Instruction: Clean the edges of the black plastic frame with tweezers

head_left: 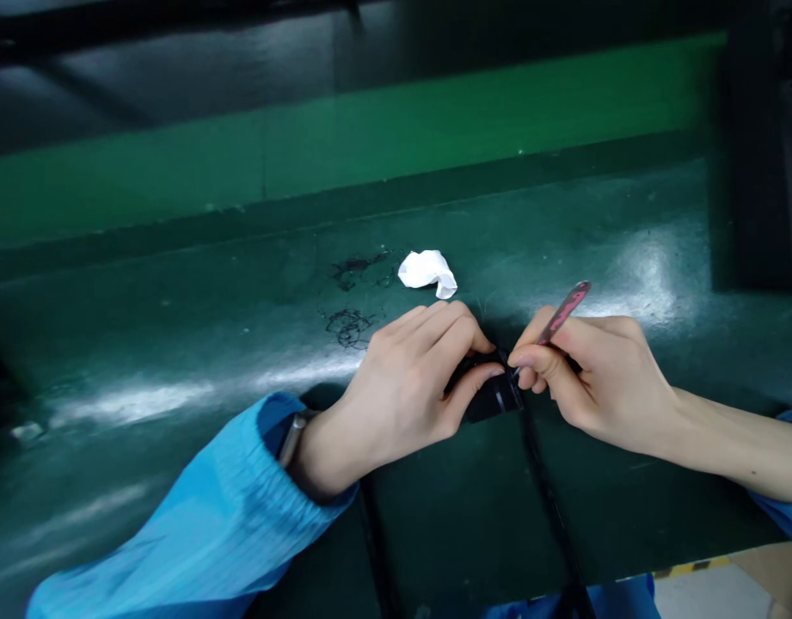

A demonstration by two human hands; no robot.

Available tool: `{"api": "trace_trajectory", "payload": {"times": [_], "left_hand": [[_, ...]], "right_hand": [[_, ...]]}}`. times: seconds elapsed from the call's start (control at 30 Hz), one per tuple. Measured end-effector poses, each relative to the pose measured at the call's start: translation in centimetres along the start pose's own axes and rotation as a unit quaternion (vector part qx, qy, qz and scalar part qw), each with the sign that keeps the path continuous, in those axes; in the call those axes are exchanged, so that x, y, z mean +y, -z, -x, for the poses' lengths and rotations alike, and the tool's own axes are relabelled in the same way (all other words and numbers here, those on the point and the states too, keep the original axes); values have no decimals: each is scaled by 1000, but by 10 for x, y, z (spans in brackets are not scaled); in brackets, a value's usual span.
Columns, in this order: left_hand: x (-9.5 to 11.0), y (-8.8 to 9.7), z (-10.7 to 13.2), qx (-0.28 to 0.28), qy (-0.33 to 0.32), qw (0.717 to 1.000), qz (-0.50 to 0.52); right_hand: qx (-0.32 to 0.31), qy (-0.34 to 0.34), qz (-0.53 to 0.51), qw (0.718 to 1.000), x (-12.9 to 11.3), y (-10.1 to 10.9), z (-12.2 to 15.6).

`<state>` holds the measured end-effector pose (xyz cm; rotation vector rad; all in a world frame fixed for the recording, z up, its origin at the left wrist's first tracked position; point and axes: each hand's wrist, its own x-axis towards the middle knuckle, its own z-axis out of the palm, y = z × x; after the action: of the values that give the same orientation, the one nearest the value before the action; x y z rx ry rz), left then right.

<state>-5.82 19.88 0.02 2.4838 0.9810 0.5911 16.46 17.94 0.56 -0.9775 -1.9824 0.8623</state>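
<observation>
My left hand [414, 378] grips a small black flat piece [492, 400] between thumb and fingers, low over the green table. Most of the piece is hidden under the hand. A black strap or cable [543, 481] runs from its right edge down toward the table's front. In my right hand [595, 378] is a pair of tweezers [567, 311] with pink marks on the metal, pinched between thumb and fingers. Their tip points down at the right edge of the black piece; whether it touches cannot be made out.
A crumpled white tissue [427, 271] lies just beyond my left hand. Left of it are tangles of black thread-like scraps [350, 327]. A raised green ledge [370, 159] runs along the back. A dark object [757, 172] stands at the right; another black strap [377, 550] lies near the front.
</observation>
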Motion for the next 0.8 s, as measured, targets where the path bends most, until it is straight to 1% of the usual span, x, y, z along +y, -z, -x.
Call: {"api": "trace_trajectory", "payload": {"times": [0.13,0.3,0.53,0.8], "left_hand": [[1,1,0,1,-3,1000,-2],[1,1,0,2,-6,1000,-3],[1,0,0,4,-2,1000,-3],[1,-1,-1,1,-5,1000,-5]], "right_hand": [[-6,-10,-5,1000,-1,1,0],[1,-11,2,1000,0,1,0],[-19,-21,-9,1000,0,1,0],[0,-15,-2,1000,-1,1,-1]]}}
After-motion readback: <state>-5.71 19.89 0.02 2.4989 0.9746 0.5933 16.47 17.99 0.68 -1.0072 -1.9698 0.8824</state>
